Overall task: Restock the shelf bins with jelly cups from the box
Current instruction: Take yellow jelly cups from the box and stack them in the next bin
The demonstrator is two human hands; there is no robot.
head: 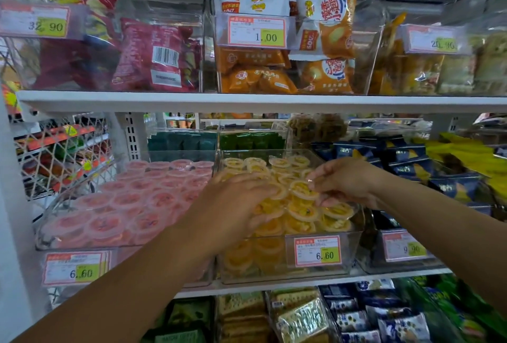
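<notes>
A clear plastic bin (354,249) on the middle shelf is heaped with yellow jelly cups (299,216). To its left a second clear bin (46,222) holds pink jelly cups (142,191). My left hand (236,202) lies palm down on the left side of the yellow pile, fingers spread over several cups. My right hand (345,180) reaches in from the right and pinches the rim of one yellow jelly cup (301,189) on top of the heap. The box is out of view.
Price tags reading 6.60 hang on both bins. The shelf board above (247,101) carries bins of red and orange snack packs. Blue snack packs (411,167) fill the bin to the right. Cracker packs sit on the shelf below. A wire rack (60,156) stands at left.
</notes>
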